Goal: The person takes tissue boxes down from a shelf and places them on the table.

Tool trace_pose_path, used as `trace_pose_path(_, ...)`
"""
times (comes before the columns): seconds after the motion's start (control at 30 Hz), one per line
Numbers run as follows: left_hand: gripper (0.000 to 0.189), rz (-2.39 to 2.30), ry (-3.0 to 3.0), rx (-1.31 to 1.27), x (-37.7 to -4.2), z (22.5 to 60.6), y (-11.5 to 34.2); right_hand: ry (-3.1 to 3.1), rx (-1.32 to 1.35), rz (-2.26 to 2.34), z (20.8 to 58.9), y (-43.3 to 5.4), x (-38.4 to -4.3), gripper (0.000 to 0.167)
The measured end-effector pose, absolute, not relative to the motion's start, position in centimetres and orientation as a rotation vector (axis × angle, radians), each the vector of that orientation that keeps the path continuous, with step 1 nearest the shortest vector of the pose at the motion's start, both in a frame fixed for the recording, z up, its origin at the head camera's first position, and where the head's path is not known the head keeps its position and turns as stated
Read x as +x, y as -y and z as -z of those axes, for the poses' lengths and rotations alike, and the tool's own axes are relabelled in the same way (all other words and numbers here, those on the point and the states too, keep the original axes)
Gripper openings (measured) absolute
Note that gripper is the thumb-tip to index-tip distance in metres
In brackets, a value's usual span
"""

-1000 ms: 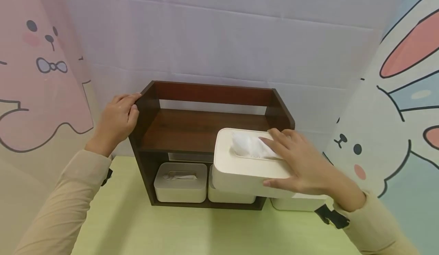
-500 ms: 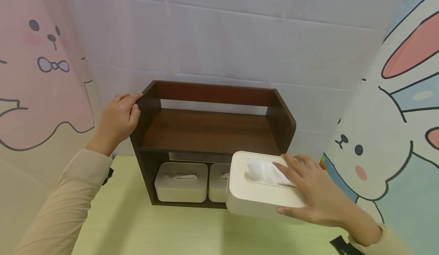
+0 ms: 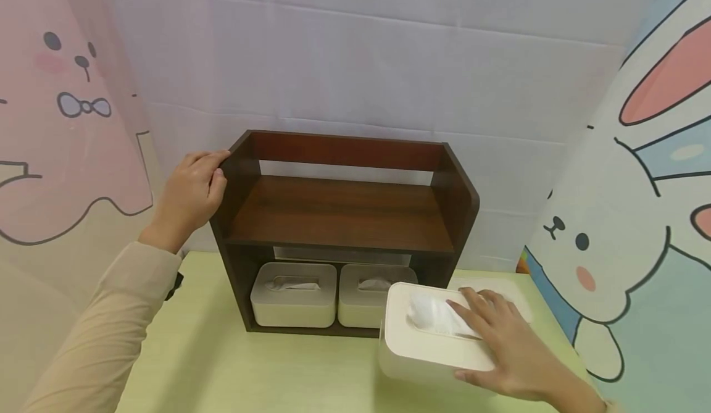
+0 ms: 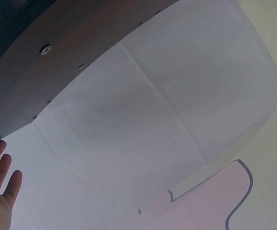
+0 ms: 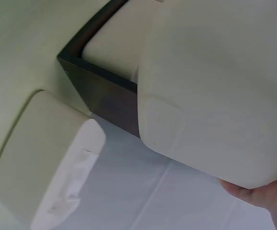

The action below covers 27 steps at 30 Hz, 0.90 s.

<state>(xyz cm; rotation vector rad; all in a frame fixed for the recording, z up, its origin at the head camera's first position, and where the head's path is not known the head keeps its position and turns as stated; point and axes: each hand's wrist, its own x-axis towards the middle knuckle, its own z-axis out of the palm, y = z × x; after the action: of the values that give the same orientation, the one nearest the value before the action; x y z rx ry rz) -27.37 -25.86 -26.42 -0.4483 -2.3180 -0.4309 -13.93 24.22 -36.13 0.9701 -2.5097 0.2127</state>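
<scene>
My right hand (image 3: 508,342) grips a white tissue box (image 3: 408,339), thumb on its near side and fingers along its far side. A tuft of white tissue (image 3: 436,315) shows in the slot on top. The box hangs in front of the right end of a dark brown two-tier shelf (image 3: 344,212). In the right wrist view the box's underside (image 5: 215,96) fills the upper right. At the shelf's upper left edge, my left hand (image 3: 191,194) holds the side panel; in the left wrist view several fingers (image 4: 2,170) stand by the panel (image 4: 57,57).
Two tissue boxes sit side by side in the lower tier, a left one (image 3: 293,296) and a right one (image 3: 363,305). Another tissue box (image 5: 38,148) stands beside the shelf's right end. Beneath is a pale green tabletop (image 3: 266,376); a white cloth (image 3: 355,49) hangs behind.
My right hand has carried the tissue box down, toward me and slightly right, away from the upper shelf. The lower right tissue box is less hidden. The left hand keeps its place.
</scene>
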Motion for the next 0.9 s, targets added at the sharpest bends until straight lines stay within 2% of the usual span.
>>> trace_pose_path(0.3,0.040,0.424,2.316,-0.443,-27.4,26.5,25.9,2.526,0.955,-0.104,41.1,-25.8,-14.2,0.087)
trace_pose_path(0.9,0.039,0.428,2.310,-0.444,-27.2,26.4,25.8,2.599,0.852,-0.064,47.2,-29.5,-14.4,0.087)
